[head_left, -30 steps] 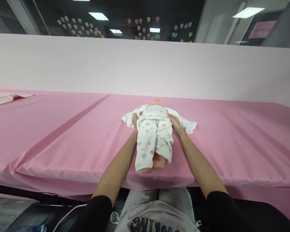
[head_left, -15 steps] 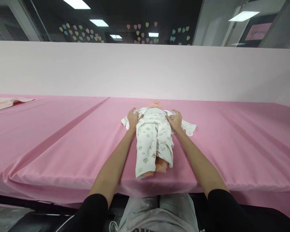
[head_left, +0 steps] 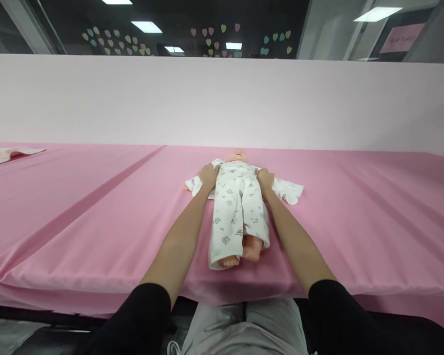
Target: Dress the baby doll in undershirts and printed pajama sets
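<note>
A baby doll (head_left: pixel 252 248) lies on its back, head away from me and bare feet toward me. It wears a white printed top (head_left: pixel 287 189) with the sleeves spread out. White baby pants (head_left: pixel 226 217) with small green prints cover its legs and are pulled high up on the torso. My left hand (head_left: pixel 208 175) is closed on the left side of the pants' waist. On the opposite side, my right hand (head_left: pixel 265 179) grips the waist with curled fingers. Part of each waist edge is hidden under my fingers.
Beneath the doll spreads a pink sheet (head_left: pixel 96 217) with folds, its front edge close to my lap. A pale cloth (head_left: pixel 7 155) lies at the far left. A white wall (head_left: pixel 222 101) rises behind, below a dark window with heart stickers.
My fingers were spread and looser at the waist; now both hands are closed on the pants. The waist sits higher on the torso, and the legs look straighter.
</note>
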Tool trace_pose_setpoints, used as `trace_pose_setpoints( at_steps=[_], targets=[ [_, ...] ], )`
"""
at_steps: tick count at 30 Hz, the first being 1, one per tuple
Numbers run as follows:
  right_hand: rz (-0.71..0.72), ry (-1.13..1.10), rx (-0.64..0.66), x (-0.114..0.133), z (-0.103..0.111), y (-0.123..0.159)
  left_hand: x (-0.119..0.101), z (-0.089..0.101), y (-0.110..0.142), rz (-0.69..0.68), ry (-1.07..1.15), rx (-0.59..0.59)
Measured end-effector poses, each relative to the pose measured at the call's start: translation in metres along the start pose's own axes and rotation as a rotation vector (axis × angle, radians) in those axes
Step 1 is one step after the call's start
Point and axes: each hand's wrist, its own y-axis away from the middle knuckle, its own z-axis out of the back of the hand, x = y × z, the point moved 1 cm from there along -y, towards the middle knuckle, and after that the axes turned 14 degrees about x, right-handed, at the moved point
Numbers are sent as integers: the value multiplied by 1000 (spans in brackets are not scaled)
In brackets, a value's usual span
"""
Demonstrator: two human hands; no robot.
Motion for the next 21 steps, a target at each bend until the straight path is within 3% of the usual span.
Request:
trace_pose_setpoints(
  at_steps=[3, 9, 17, 21],
  targets=[
    [-73, -14, -12, 4, -2, -2, 0, -3, 3, 69, 57, -50],
    [-120, -88, -46, -1, 0, 0, 5, -4, 7, 61, 201, -154],
    [-163, -320, -228, -9, -3, 8, 18, 2, -3, 50, 394, -171],
    [-215, -449, -208, -18, 8, 4, 24, 5, 2, 20, 455, -193]
  ],
)
